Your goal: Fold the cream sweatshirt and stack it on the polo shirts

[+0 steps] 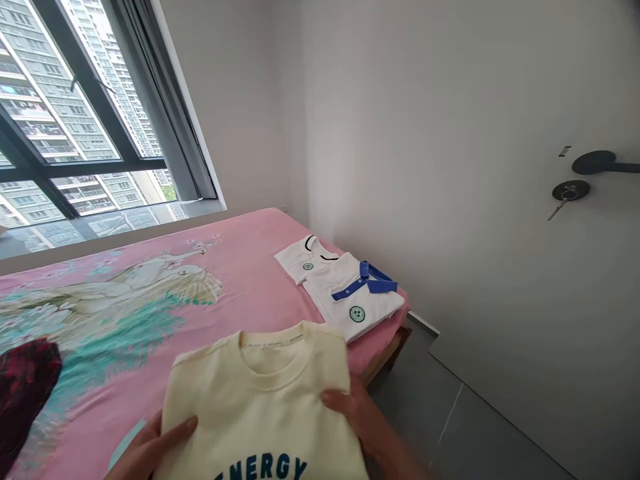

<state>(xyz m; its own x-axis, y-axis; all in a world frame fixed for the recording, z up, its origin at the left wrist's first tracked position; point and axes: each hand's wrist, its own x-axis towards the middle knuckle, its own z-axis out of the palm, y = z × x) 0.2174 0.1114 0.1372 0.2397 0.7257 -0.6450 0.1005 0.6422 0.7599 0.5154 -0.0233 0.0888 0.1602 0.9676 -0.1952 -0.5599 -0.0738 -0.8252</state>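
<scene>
A cream T-shirt (265, 407) with dark lettering that reads "ENERGY" is held up in front of me, its neckline toward the far side. My left hand (160, 443) grips its left edge, thumb on the front. On the right edge, my right hand (355, 413) pinches the cloth the same way, fingers hidden behind it. Beyond the shirt, near the bed's right corner, lie a folded white polo shirt (330, 293) with a blue collar and a folded white T-shirt (295, 257) with black neck trim.
The bed (260, 280) has a pink patterned sheet. Dark red plaid cloth (27, 393) lies at the left. A window (75, 113) with a grey curtain (160, 100) is at the back left. A door handle (600, 162) with a key below it is at the right, above grey floor tiles (450, 413).
</scene>
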